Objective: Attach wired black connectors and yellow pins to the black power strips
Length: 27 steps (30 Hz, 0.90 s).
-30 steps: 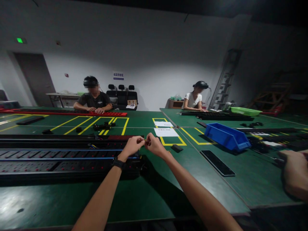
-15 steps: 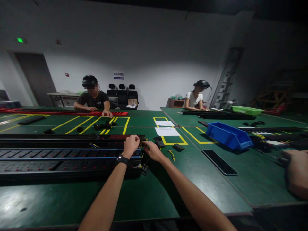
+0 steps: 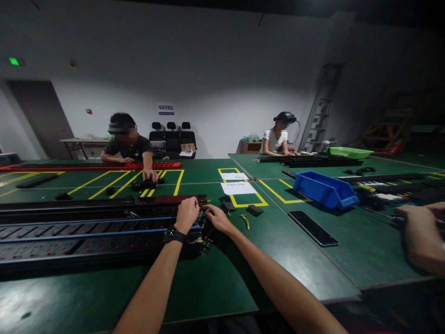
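Long black power strips [image 3: 48, 249] with rows of sockets and red dots lie side by side on the left of the table. At their right ends, my left hand [image 3: 188, 214] is closed with its fingertips pinched over the farther strips, a black watch on its wrist. My right hand [image 3: 218, 218] reaches in from the right, thumb and fingers pinched close to the left fingertips. Thin wires and small dark parts show around the strip ends; what the fingers hold is too small to make out. A black connector piece [image 3: 207, 247] hangs at the nearest strip's end.
Right of my hands lie a yellow wire piece [image 3: 246, 221], a black block [image 3: 255, 210], paper sheets [image 3: 238, 188], a phone [image 3: 313, 228] and a blue bin [image 3: 325, 191]. Another person's hand [image 3: 422, 236] holds a tool at far right. Two people work across the green table [image 3: 278, 264].
The co-worker across on the left has reached forward onto the black parts on the table. My view has shifted slightly; my hands stay pinched at the strip ends.
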Tool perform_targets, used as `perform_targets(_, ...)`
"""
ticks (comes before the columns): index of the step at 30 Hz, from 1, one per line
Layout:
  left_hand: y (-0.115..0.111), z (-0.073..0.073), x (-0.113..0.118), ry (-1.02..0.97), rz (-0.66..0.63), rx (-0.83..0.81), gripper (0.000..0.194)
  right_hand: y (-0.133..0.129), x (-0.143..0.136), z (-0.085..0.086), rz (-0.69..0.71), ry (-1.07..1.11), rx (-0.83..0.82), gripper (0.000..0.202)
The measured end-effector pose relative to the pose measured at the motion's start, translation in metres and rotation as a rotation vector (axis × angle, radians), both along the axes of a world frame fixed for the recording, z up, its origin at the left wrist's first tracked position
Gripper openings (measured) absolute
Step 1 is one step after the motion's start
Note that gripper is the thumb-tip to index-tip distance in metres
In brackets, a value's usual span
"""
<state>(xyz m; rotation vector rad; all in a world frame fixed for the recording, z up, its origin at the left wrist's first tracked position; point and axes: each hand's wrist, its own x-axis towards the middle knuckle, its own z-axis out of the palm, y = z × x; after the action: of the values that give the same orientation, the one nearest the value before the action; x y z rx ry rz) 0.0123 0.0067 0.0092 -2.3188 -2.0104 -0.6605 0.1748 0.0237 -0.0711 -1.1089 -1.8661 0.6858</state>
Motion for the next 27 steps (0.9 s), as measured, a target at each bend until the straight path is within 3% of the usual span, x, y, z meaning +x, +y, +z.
perform_targets(14,-0.008,0.001,0.003,0.133,-0.012,-0.008,0.023,-0.003,-0.001,0.003,0.024,-0.003,0.009,0.040)
perform_targets(27,-0.014,0.002,0.005,0.214,-0.042,-0.040,0.029,-0.008,-0.001,0.007,0.001,-0.012,-0.022,0.056)
